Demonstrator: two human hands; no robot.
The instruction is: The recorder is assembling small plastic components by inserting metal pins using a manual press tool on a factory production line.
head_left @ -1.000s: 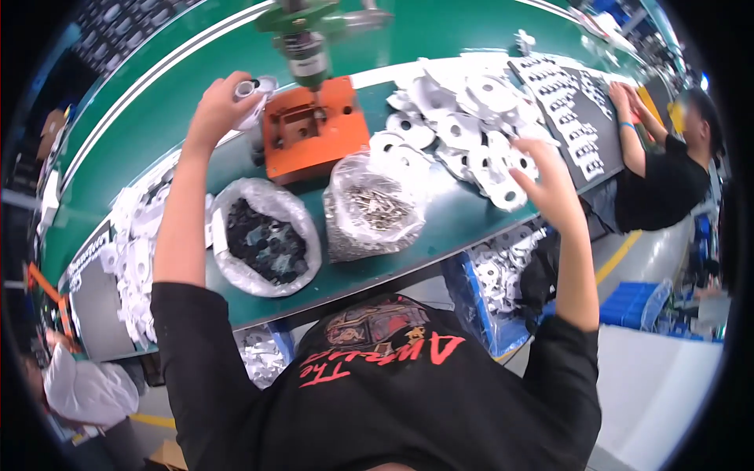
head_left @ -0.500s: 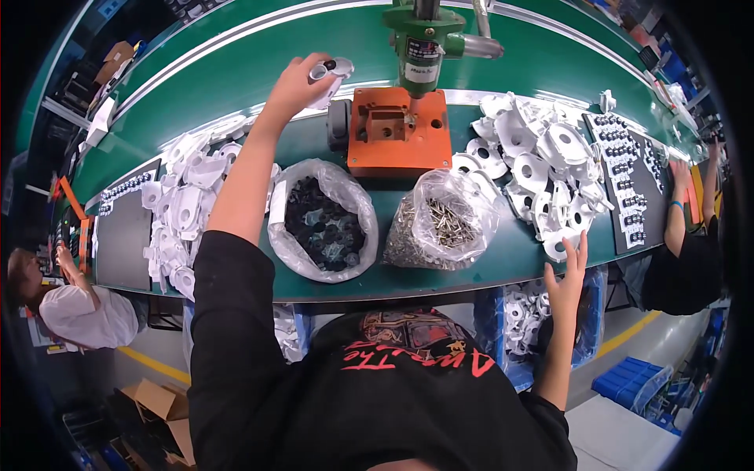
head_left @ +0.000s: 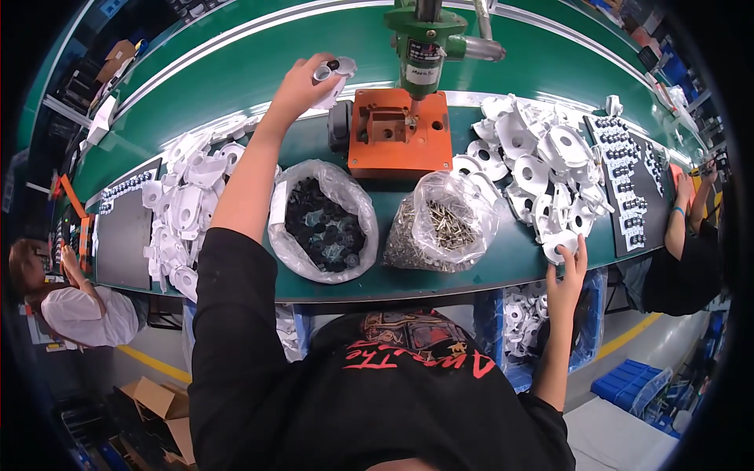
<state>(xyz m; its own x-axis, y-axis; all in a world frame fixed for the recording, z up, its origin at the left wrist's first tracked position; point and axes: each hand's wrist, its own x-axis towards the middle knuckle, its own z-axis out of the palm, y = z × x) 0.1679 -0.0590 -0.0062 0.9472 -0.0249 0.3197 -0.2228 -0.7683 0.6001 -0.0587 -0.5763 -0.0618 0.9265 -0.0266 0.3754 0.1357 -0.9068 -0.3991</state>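
My left hand point(head_left: 302, 88) is raised left of the orange fixture block point(head_left: 399, 145), closed on a white plastic housing point(head_left: 343, 69) with a small black piece on it. My right hand point(head_left: 567, 273) reaches the front of the right-hand pile. Its fingers and thumb close on the near edge of a white plastic ring-shaped part point(head_left: 559, 242). Above the orange block stands a green press head point(head_left: 424, 51). Nearer me are a clear bag of black knobs point(head_left: 323, 228) and a clear bag of metal pins point(head_left: 448, 224).
White plastic parts are heaped at left point(head_left: 188, 184) and right point(head_left: 542, 145). Black boards point(head_left: 126, 243) with rows of small parts flank both heaps. Blue crates point(head_left: 491, 330) stand below the table's front edge. Co-workers' arms point(head_left: 677, 212) are at both sides.
My right hand's fingers have closed from spread onto the ring-shaped part. My left hand has shifted slightly right with the housing. The co-worker at right has moved their hands.
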